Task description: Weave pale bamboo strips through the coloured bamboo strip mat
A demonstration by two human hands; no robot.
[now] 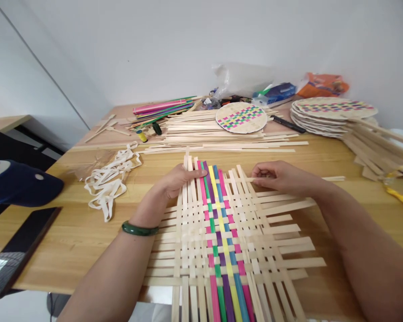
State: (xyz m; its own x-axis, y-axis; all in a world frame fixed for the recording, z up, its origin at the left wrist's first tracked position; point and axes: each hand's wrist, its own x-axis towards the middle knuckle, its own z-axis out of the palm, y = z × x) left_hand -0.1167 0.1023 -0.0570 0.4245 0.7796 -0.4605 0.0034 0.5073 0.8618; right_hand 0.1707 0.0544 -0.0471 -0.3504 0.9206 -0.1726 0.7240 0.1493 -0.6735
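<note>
A half-woven mat [195, 232] of flat pale strips lies in front of me at the table's near edge. Pink, green, purple, yellow and blue strips run lengthwise through its middle, and loose strip ends stick out on all sides. My left hand [177, 181] grips the mat's far left end, thumb on top of the coloured strips, other fingers partly hidden. At the far right side, my right hand [272, 175] has its fingers curled in a pinch on a pale crosswise strip [334, 179], whose end shows beyond the wrist.
Behind the mat lie loose pale strips [191, 129], coloured strips [161, 109] and a round woven fan face [242, 117]. More round pieces are stacked [322, 120] at right, near fan handles [366, 147]. White ribbon [109, 179], a phone [20, 250] and a cap [23, 183] are left.
</note>
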